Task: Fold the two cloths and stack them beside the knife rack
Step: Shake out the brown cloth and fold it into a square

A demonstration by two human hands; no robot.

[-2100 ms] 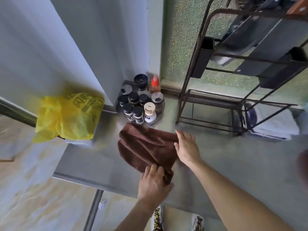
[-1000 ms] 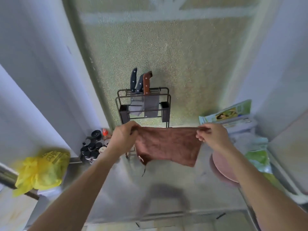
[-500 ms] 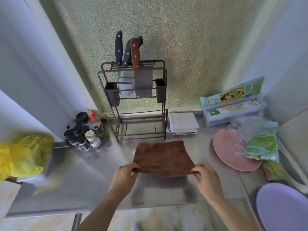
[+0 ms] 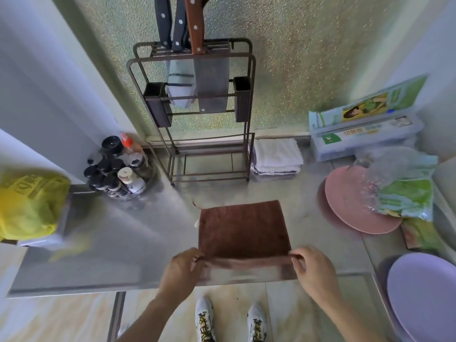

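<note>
Brown cloth (image 4: 243,229) lies spread on a steel counter (image 4: 123,238), its near edge at the counter's front lip, where a person pinches the two near corners. At the left corner the left hand (image 4: 182,267) has thumb and fingers closed on the fabric; at the right corner the right hand (image 4: 312,269) does the same, fingertips nipped tight on the hem. Between the two hands the near edge looks slightly raised off the metal, though blur makes that hard to confirm. Below the counter's edge, a pair of white patterned shoes (image 4: 230,319) stands on a pale tiled floor.

Farther back, a folded white cloth (image 4: 276,157) sits on the counter touching the right foot of the knife rack (image 4: 197,114), well apart from the brown one. That dark wire rack stands against a textured wall and holds a cleaver (image 4: 209,85) with a wooden handle and two black-handled knives (image 4: 170,23). Left of the rack is a round cluster of spice jars (image 4: 118,169). A yellow plastic bag (image 4: 27,206) hangs at the far left. On the right lie a pink plate (image 4: 350,201) partly covered by a clear-and-green packet (image 4: 404,191), a lilac plate (image 4: 424,299) nearer the front, and boxed wrap rolls (image 4: 365,127) by the wall.
</note>
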